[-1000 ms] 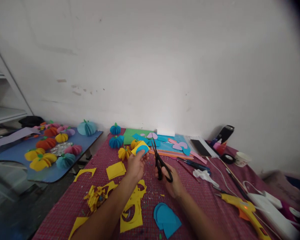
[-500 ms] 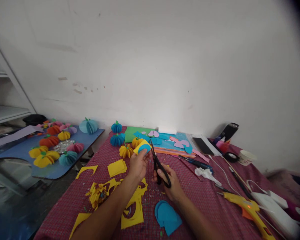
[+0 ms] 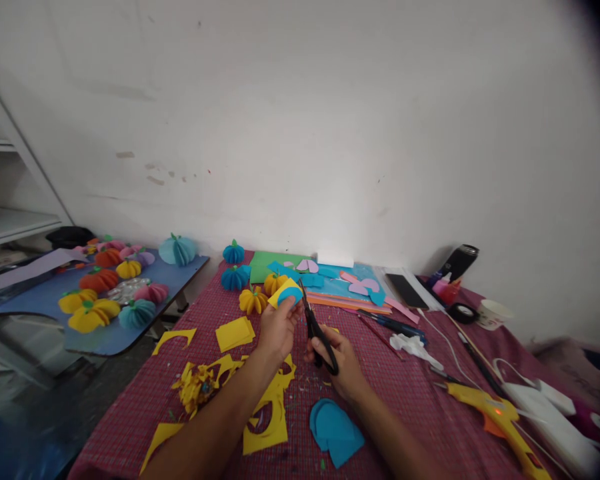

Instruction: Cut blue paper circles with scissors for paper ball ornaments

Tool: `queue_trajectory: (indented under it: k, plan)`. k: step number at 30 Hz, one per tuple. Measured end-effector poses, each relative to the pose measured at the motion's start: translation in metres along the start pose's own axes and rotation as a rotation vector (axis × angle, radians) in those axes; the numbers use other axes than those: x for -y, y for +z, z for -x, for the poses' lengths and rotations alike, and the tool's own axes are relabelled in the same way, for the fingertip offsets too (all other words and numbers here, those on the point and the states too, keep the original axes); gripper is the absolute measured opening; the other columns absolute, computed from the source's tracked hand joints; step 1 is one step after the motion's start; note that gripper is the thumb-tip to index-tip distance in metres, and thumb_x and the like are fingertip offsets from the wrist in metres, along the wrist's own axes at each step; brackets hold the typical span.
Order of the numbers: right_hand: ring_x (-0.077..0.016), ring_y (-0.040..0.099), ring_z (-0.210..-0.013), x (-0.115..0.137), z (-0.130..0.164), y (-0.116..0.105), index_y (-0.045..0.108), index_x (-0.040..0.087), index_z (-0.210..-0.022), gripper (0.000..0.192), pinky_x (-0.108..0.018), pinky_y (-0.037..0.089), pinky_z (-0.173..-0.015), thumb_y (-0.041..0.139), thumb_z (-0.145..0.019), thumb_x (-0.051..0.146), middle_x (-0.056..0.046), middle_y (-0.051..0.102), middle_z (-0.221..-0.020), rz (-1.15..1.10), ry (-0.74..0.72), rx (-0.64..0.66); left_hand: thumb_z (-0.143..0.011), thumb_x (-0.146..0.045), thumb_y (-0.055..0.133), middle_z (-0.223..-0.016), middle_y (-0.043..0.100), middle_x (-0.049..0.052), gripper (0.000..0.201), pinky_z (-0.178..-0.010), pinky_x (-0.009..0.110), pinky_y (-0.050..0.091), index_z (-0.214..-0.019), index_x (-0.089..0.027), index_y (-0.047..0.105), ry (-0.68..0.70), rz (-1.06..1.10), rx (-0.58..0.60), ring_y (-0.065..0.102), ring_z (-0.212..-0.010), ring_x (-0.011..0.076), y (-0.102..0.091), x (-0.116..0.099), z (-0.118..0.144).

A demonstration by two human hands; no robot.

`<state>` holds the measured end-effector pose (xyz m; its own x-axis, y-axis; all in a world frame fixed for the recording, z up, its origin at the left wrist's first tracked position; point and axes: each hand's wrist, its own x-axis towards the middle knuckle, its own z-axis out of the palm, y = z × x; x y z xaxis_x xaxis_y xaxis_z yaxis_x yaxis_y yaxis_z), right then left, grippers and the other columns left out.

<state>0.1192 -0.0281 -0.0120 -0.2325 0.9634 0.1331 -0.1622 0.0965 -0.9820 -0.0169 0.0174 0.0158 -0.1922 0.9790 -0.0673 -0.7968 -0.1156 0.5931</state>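
My left hand point(image 3: 279, 327) pinches a piece of yellow paper point(image 3: 277, 293) with a rounded blue paper piece point(image 3: 289, 294) lying over it. In my right hand point(image 3: 339, 357) is a pair of black-handled scissors point(image 3: 314, 327), blades pointing up and away, their tips close to the right edge of the held papers. Whether the blades touch the paper I cannot tell. Below my right wrist lies a stack of blue paper shapes point(image 3: 333, 430). Yellow scraps with rounded cut-outs point(image 3: 266, 433) spread beneath my left forearm, and yellow paper rectangles point(image 3: 234, 333) lie to its left.
Paper pumpkins stand at the back, yellow point(image 3: 253, 301) and blue point(image 3: 234, 277). More cover a blue board point(image 3: 190, 285) at left. A yellow glue gun point(image 3: 497, 413), a white power strip point(image 3: 555, 427), a paper cup point(image 3: 493, 314) and a black bottle point(image 3: 457, 262) occupy the right side.
The scissors have tilted slightly, their handles shifting a little up and left with my right hand. The left hand and its papers look nearly still.
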Motion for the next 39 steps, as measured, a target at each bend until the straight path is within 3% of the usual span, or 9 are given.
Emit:
queue_trajectory:
  k: [10, 28, 39]
  plan:
    - [-0.0141, 0.055, -0.056, 0.002, -0.001, 0.001, 0.063, 0.019, -0.078, 0.025, -0.025, 0.039, -0.053, 0.07, -0.077, 0.043, 0.001, 0.059, -0.065, 0.008, 0.033, -0.004, -0.063, -0.02, 0.08, -0.088, 0.069, 0.002, 0.034, -0.078, 0.028, 0.05, -0.092, -0.017, 0.064, 0.015, -0.004, 0.0, 0.065, -0.076, 0.0123, 0.002, 0.0, 0.002]
    - [-0.0133, 0.052, -0.054, 0.015, 0.002, 0.003, 0.064, 0.018, -0.076, 0.02, -0.024, 0.036, -0.051, 0.067, -0.079, 0.038, 0.001, 0.058, -0.063, 0.154, -0.019, -0.007, -0.063, -0.016, 0.079, -0.086, 0.069, 0.002, 0.033, -0.075, 0.026, 0.05, -0.092, -0.016, 0.063, -0.001, 0.02, -0.007, 0.065, -0.075, 0.0122, 0.004, -0.002, 0.004]
    - [-0.0141, 0.056, -0.059, -0.001, 0.001, -0.006, 0.064, 0.017, -0.103, 0.028, -0.025, 0.042, -0.056, 0.066, -0.082, 0.036, 0.0, 0.059, -0.071, 0.042, -0.024, 0.004, -0.064, -0.017, 0.079, -0.083, 0.069, 0.004, 0.029, -0.07, 0.026, 0.052, -0.087, -0.014, 0.062, 0.01, 0.019, 0.006, 0.065, -0.071, 0.0128, 0.003, 0.001, 0.004]
